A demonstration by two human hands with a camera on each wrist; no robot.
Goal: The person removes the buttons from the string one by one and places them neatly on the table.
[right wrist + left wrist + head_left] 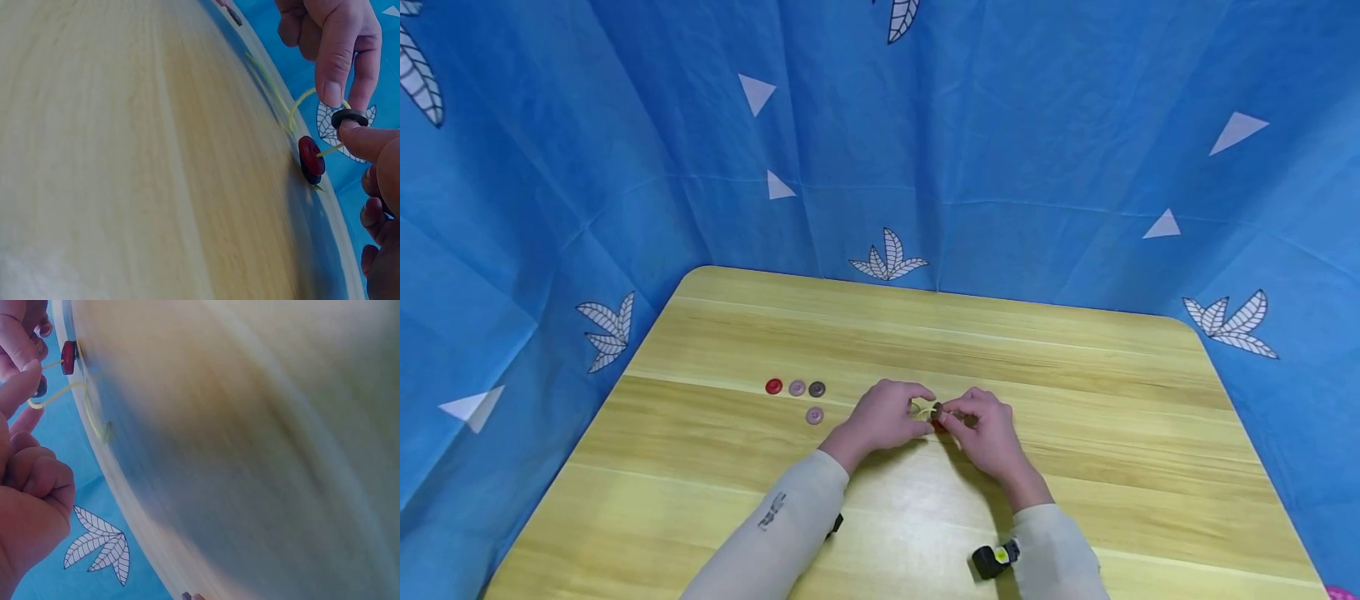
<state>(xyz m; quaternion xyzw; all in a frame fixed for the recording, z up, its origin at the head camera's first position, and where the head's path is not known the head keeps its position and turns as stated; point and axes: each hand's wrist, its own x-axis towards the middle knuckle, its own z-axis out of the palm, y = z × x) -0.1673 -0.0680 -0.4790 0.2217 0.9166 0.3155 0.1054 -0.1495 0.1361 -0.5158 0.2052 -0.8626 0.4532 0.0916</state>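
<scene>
My right hand (988, 429) pinches a dark round button (350, 117) between thumb and finger, its face tilted. My left hand (887, 414) comes from the other side, its thumb and finger pinching a yellow cord (303, 97) close above that button. The cord runs on through a red button (312, 155), which stands on edge by the tabletop with another dark button (310, 175) against its back. A loose length of cord trails over the wood in the left wrist view. My fingers partly cover the dark button's centre.
Left of my hands on the wooden table (1075, 400) lie a red button (773, 386), a pink button (797, 387) and a dark button (817, 389) in a row. Another pink button (814, 415) lies nearer me. A blue patterned curtain (1000, 150) hangs behind the table.
</scene>
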